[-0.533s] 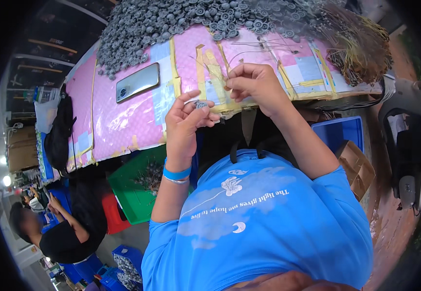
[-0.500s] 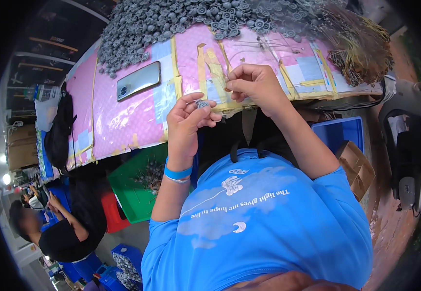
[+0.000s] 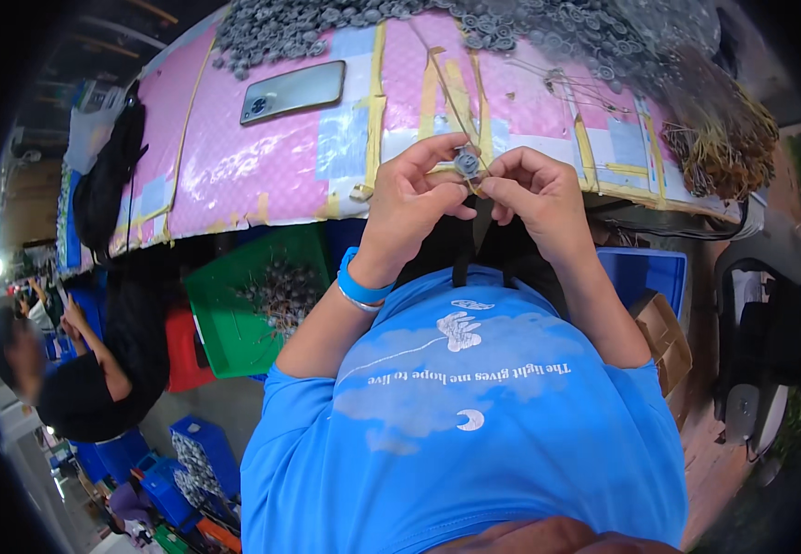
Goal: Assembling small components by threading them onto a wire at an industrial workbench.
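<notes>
My left hand [image 3: 409,203] holds a small grey rose-shaped piece [image 3: 467,163] between thumb and fingers, just over the near table edge. Close beside it, my right hand [image 3: 541,191] pinches a thin brown stem [image 3: 447,90]. The stem slants up and away to the left, passing right by the grey piece; whether it goes through the piece I cannot tell. Across the far side of the table lies a heap of similar grey pieces [image 3: 294,32]. A bundle of thin yellow-brown stems [image 3: 728,138] rests at the right end.
A phone [image 3: 292,92] lies on the pink taped tabletop [image 3: 234,166]. Below the table are a green bin [image 3: 211,305] holding finished-looking grey-headed stems, a blue bin [image 3: 645,277] and a cardboard box [image 3: 665,342]. Another person [image 3: 86,388] sits at the left.
My two hands have come together, the left moving right and up with the grey piece. The stem in my right hand now runs beside the piece. The view has shifted slightly.
</notes>
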A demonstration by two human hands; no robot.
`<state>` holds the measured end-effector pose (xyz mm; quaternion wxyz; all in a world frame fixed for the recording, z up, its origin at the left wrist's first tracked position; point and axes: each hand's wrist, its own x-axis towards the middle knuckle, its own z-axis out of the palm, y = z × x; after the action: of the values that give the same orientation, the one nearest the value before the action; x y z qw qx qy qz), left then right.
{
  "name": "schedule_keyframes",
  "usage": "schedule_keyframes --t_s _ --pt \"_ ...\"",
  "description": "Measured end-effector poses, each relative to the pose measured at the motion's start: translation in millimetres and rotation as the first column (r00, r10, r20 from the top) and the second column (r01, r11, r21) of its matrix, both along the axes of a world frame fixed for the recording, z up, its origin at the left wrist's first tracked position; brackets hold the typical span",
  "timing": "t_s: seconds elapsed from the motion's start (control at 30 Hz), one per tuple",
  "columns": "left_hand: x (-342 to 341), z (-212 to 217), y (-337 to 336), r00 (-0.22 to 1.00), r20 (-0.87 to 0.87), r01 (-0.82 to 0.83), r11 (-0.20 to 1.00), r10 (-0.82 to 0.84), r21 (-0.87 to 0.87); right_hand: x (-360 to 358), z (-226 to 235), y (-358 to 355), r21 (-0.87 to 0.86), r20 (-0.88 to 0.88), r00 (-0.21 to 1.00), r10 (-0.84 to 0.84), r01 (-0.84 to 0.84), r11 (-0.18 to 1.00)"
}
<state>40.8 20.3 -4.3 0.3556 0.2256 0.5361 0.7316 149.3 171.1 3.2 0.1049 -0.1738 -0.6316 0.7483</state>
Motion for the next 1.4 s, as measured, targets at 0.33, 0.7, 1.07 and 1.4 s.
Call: schedule_keyframes --t_s 0.33,0.7,1.07,1.4 --pt "0 7 -6 0.986 -0.034 -0.166 0.984 0.164 -0.063 3 -9 -19 -0.035 -0.041 0.999 -0.024 0.022 0.999" --pt "9 24 -13 0.996 0.032 0.083 0.996 -0.083 0.014 -13 -6 11 0.104 -0.233 0.962 0.144 -0.122 0.987" --pt "9 25 -7 0.983 0.152 0.094 0.995 -0.098 0.035 -19 -18 4 -0.094 -0.452 0.892 0.027 -0.078 0.993" --pt "8 7 0 0.993 -0.062 0.111 0.984 -0.103 0.143 -27 -19 3 -0.508 -0.113 0.994 -0.012 -0.047 0.86"
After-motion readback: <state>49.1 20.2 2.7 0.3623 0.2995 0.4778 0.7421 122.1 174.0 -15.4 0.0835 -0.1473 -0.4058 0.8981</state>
